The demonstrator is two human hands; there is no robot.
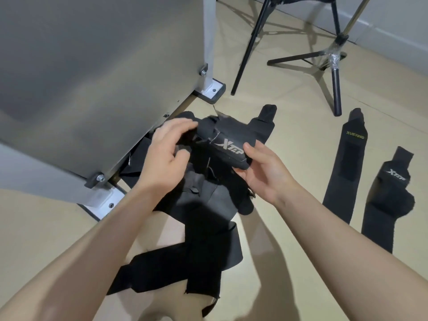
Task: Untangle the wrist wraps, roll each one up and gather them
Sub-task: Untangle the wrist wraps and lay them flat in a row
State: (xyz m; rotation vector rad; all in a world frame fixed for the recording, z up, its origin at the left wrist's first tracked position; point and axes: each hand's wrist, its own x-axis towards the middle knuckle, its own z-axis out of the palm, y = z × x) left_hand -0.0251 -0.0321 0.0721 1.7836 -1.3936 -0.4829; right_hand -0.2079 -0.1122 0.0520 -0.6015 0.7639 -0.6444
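Observation:
A tangle of black wrist wraps [201,205] lies on the beige floor in the middle of the head view. Its long tails [166,269] trail toward me. Above it I hold a partly rolled black wrap with a grey logo [228,147]. My left hand [166,154] grips its left end with curled fingers. My right hand [261,172] holds the right end, thumb on top and fingers underneath. To the right, two more black wraps lie stretched out flat: one with yellow lettering [347,165] and one with a white logo [386,200].
A grey metal cabinet [92,77] on white bolted feet [210,89] stands at the left, with some wraps partly under its edge. Black tripod legs [335,89] spread over the floor at the upper right. A wall base runs along the far right.

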